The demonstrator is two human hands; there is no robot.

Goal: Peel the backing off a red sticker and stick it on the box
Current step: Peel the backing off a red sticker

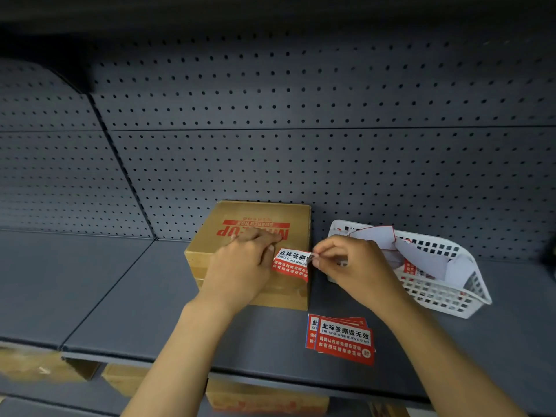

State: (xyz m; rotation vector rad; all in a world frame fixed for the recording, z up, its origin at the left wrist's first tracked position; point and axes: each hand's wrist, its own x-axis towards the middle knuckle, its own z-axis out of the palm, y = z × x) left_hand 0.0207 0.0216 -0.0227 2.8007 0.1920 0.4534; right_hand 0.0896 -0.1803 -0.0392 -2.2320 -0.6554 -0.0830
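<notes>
A brown cardboard box [255, 215] with red print lies on the grey shelf. A red and white sticker [290, 264] is held over the box's right front corner. My left hand [243, 266] rests on the box top and grips the sticker's left end. My right hand [352, 263] pinches the sticker's right edge between thumb and fingers. Whether the backing is separating there is too small to tell. Part of the sticker is hidden under my left fingers.
A small pile of red stickers [343, 338] lies on the shelf [120, 296] in front of the box. A white plastic basket [436, 293] with peeled white backings stands at the right. A perforated back panel [301, 130] rises behind. More cardboard boxes [264, 398] sit on the shelf below.
</notes>
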